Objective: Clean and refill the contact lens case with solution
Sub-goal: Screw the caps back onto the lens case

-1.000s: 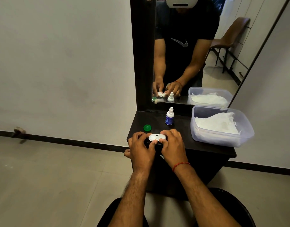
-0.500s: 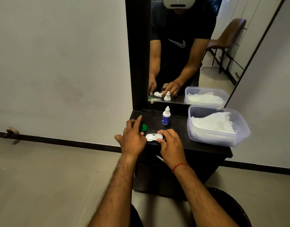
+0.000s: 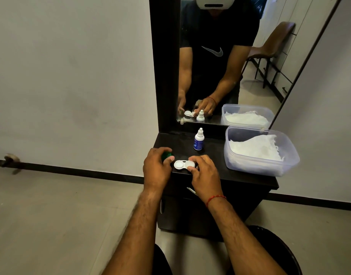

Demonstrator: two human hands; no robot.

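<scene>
Here's the left hand (image 3: 156,167) at the near left corner of the dark tabletop (image 3: 240,178), its fingers (image 3: 160,151) curled down over the green cap (image 3: 167,155). It has the cap gripped, with just a sliver of green peeking out between the fingers and thumb. Right beside that thumb lies the white lens case (image 3: 183,164), flat on the tabletop close to the near edge, sitting between the two hands. Its left well shows as an open round ring, uncovered. Its right end is pinched by the right hand (image 3: 205,175), with the fingers (image 3: 198,158) arched over the far side and the thumb pressed in at the near side, so that end is partly hidden. Whether the left thumb actually touches the case, I can't tell. A red thread (image 3: 216,199) circles the right wrist. Farther back, just past the case, the small solution bottle (image 3: 198,140) stands upright with its white nozzle cap on and a blue label, apart from both hands. Over on the right, a clear plastic tub (image 3: 258,169) sits on the tabletop with white tissue (image 3: 256,147) crumpled inside. Behind it all the mirror (image 3: 220,76) throws back the same picture: both hands low at the case, the bottle and the tub, plus a brown chair (image 3: 271,44) off in the room.
</scene>
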